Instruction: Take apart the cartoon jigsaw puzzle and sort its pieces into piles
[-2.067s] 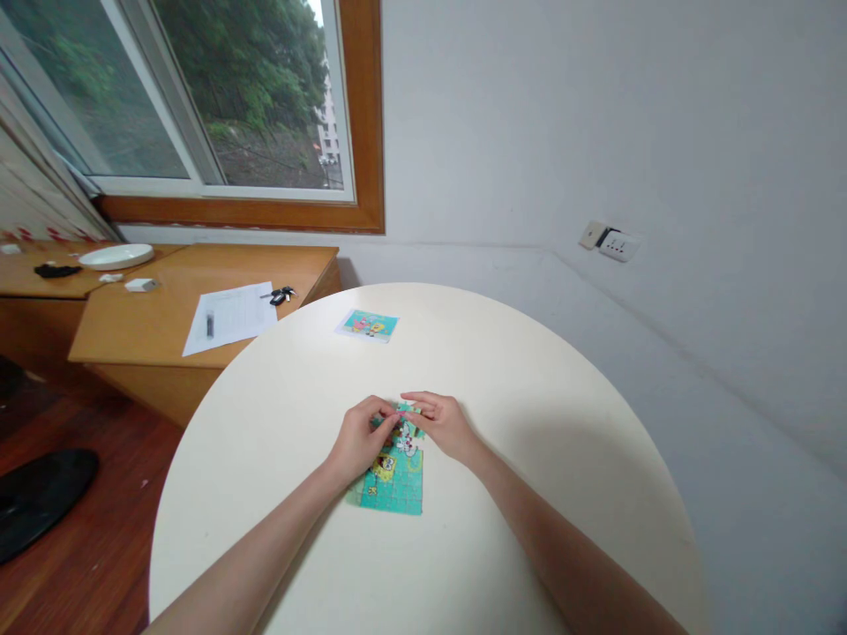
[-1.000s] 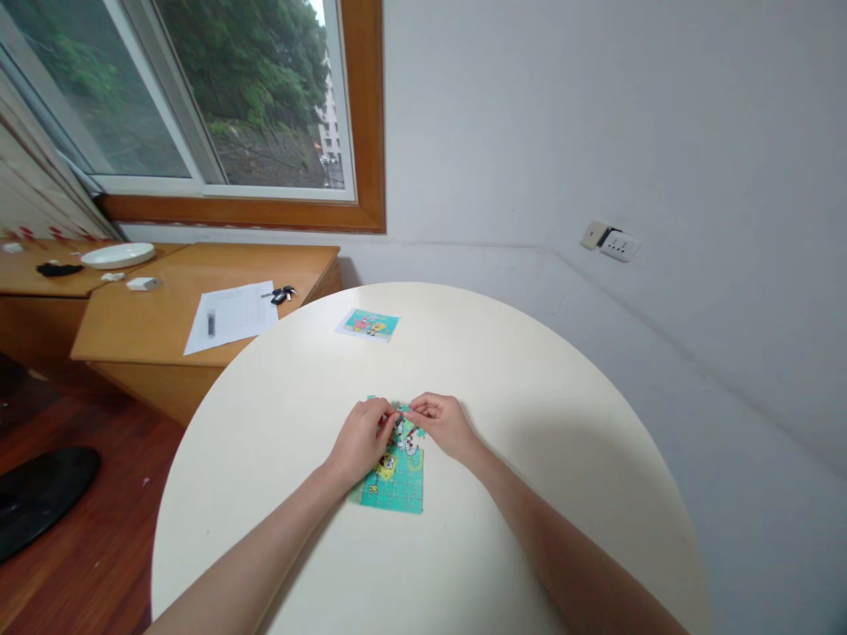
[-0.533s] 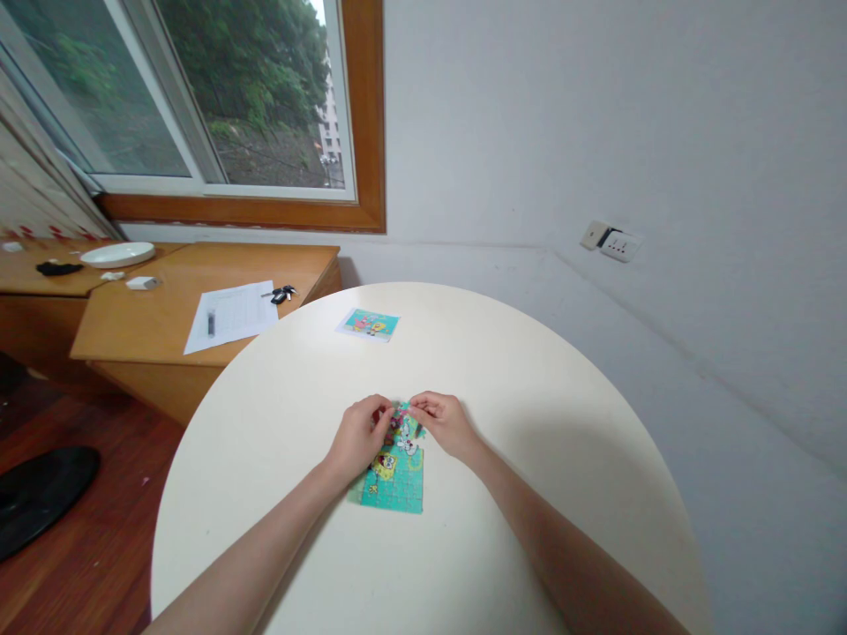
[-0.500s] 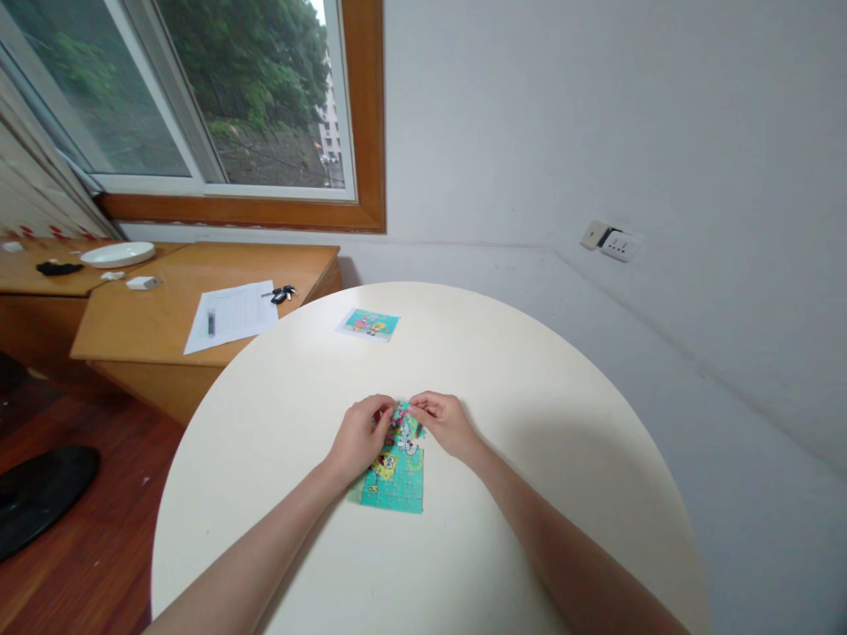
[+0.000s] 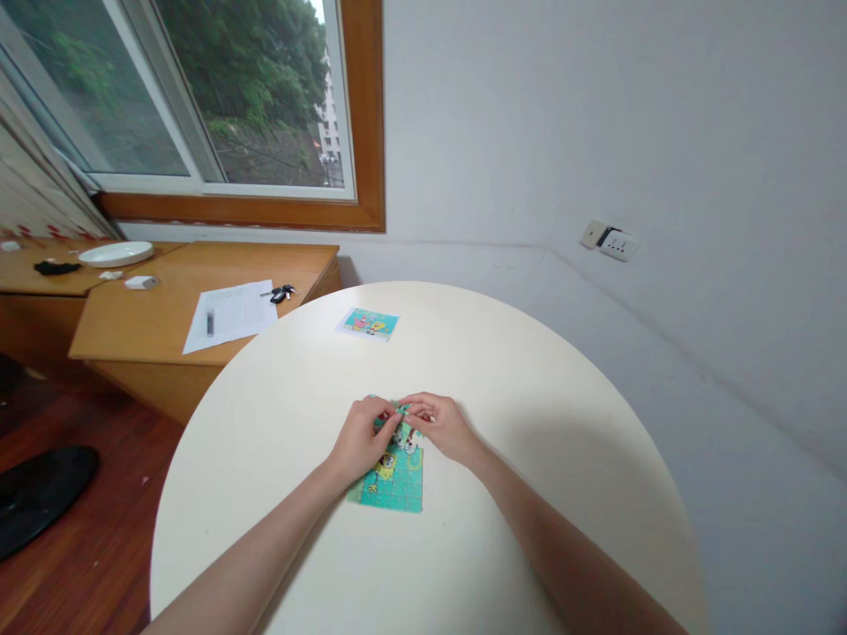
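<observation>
A small teal cartoon jigsaw puzzle (image 5: 395,481) lies flat near the middle of the round cream table (image 5: 529,379). My left hand (image 5: 361,438) rests on its upper left part, fingers curled and pinched at the top edge. My right hand (image 5: 442,425) meets it from the right, fingertips pressed together over the same top edge. Both hands pinch at puzzle pieces there; the piece itself is mostly hidden by my fingers. A small printed picture card (image 5: 368,323) with the same cartoon lies at the table's far side.
A wooden desk (image 5: 132,326) stands left of the table with a paper sheet (image 5: 229,315), keys (image 5: 279,294), a white plate (image 5: 116,255) and a small white box (image 5: 141,282). A black round base (image 5: 40,494) sits on the wooden floor. A wall socket (image 5: 612,241) is at the right.
My fingertips have shifted slightly along the puzzle's top edge and closed nearer together. The puzzle and the card have stayed put.
</observation>
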`<state>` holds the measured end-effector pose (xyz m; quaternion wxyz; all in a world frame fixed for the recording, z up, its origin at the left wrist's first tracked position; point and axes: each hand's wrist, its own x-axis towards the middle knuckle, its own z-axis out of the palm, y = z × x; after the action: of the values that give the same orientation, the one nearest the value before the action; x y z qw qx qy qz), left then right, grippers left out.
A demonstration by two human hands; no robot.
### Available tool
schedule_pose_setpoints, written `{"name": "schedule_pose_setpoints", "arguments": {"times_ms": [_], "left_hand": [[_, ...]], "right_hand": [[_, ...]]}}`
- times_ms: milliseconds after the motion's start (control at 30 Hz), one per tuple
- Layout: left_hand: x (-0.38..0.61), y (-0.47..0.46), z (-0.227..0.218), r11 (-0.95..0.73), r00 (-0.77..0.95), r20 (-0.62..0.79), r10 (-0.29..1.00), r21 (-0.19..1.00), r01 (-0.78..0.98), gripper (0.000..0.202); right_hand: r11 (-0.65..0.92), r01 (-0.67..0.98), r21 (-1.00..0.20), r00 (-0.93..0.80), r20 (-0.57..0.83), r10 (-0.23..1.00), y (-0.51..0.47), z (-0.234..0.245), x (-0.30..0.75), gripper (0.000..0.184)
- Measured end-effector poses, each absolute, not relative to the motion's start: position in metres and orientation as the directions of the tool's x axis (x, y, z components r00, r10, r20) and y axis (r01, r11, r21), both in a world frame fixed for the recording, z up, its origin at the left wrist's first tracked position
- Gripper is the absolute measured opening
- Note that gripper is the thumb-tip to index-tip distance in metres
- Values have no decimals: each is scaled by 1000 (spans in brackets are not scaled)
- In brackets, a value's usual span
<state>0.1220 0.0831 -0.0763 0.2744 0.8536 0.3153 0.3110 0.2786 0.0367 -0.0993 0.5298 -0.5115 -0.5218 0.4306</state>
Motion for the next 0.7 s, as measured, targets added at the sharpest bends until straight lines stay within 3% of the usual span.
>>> {"name": "schedule_pose_setpoints", "arguments": {"times_ms": [267,500,700], "left_hand": [[122,81,-75,-579,563,342,753,751,318,22],[122,88,-81,-469,442,294,848,804,366,28],[123,87,-81,-543,544,291,787,745,387,24]], "right_hand": [[111,55,-992,157,119,980,38,-101,278,24],[109,-27,-994,201,101,974,38,-102,281,33],[121,-102,-987,239,94,966,39,-100,282,38]]}}
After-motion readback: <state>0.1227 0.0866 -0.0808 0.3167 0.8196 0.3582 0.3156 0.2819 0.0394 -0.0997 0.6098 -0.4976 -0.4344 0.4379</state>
